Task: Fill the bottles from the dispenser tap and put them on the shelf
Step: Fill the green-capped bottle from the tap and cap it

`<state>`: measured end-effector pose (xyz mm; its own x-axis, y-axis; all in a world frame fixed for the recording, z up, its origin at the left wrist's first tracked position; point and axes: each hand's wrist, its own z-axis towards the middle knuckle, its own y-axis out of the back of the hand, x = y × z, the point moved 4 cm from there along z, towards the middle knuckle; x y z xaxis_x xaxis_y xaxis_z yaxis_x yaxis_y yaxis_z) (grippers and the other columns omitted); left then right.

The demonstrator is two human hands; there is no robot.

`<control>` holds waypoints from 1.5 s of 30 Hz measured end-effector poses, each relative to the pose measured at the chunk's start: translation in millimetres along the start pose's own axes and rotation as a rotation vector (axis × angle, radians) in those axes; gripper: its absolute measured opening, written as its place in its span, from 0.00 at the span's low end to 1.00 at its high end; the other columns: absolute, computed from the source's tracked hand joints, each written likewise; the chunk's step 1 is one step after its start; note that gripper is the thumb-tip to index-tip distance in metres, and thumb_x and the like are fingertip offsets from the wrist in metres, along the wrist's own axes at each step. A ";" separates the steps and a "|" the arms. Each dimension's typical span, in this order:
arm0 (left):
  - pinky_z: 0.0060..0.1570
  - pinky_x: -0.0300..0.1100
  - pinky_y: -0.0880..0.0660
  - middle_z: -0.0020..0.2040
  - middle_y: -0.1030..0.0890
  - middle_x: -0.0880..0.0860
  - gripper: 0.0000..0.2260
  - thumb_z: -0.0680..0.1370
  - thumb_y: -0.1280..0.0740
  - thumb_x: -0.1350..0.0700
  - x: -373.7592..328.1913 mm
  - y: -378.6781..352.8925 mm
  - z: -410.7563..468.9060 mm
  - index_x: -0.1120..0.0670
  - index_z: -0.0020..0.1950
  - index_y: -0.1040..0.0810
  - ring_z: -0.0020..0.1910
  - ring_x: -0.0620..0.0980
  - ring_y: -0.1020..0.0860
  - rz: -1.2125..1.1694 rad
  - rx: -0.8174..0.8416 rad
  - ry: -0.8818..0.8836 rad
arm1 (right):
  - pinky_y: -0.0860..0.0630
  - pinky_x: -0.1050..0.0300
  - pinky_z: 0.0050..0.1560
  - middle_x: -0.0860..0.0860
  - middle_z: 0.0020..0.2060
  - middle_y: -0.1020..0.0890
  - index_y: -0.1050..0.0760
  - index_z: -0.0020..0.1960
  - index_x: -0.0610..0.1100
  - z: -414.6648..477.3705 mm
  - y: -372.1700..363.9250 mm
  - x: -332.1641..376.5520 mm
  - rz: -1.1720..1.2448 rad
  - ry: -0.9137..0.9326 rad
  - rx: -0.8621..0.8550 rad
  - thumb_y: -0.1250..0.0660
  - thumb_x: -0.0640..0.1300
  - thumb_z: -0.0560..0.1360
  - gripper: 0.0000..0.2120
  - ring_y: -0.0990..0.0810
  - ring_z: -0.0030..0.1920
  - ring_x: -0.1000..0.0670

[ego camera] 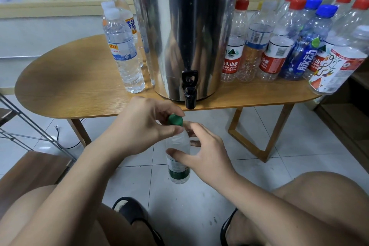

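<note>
A clear plastic bottle [178,158] with a green label band hangs upright below the table edge, just under the black tap [189,90] of a tall steel dispenser [179,32]. My left hand [143,126] pinches its green cap [175,120] between thumb and fingers. My right hand [201,150] grips the bottle's body, thumb across the front. Whether the cap is seated on the neck cannot be told.
On the wooden table [75,84], several filled bottles [123,50] stand left of the dispenser and several empty capped bottles [279,46] crowd the right. A metal rack frame [24,124] is at far left. My knees and black slippers are below on white tiles.
</note>
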<state>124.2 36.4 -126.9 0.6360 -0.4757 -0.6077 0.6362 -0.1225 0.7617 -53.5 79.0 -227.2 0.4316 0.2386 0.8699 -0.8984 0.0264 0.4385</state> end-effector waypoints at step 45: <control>0.57 0.32 0.21 0.55 0.14 0.36 0.21 0.77 0.20 0.58 2.5 -8.0 -7.6 0.42 0.68 0.16 0.56 0.35 0.17 0.073 0.082 -0.028 | 0.20 0.49 0.58 0.61 0.64 0.20 0.35 0.75 0.64 2.1 2.7 -9.6 -0.383 -0.062 0.138 0.20 0.65 0.69 0.40 0.20 0.60 0.51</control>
<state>124.0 42.8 -136.2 0.6662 -0.5102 -0.5440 0.5497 -0.1569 0.8205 -59.9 74.7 -233.9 0.7405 0.1781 0.6480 -0.6542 -0.0298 0.7558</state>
